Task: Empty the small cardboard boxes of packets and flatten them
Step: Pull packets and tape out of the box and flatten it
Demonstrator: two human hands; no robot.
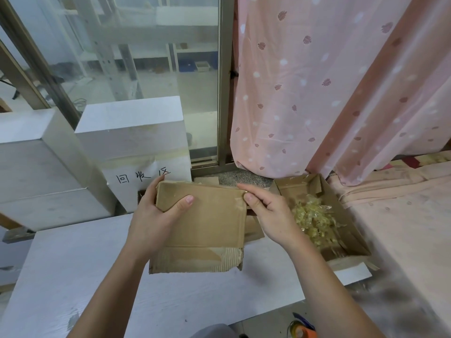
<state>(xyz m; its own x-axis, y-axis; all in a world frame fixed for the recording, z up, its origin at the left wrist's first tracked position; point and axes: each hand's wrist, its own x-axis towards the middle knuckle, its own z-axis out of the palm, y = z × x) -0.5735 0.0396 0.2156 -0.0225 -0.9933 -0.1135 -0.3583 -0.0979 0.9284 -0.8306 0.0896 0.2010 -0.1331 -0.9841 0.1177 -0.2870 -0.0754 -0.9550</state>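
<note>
Both hands, left hand [156, 215] and right hand [268, 213], gripping flattened cardboard box [207, 223] edges above white board [85, 276].

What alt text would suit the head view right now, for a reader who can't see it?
Two hands hold a flattened cardboard box above a white tabletop: left hand grips its left edge, right hand pinches its top right corner. An open box of yellowish packets sits right.

The flattened brown cardboard box [205, 223] is held above the far edge of the white board desk [97, 276], the left hand [156, 215] at its left edge and the right hand [271, 215] at its right corner. Right of that box sits an open brown cardboard tray [351, 230] with clear yellowish packets [314, 220] in it. Behind the box stands a white foam block with handwritten characters [136, 152], and behind and right of it hangs a pink leaf-patterned curtain [329, 81].
</note>
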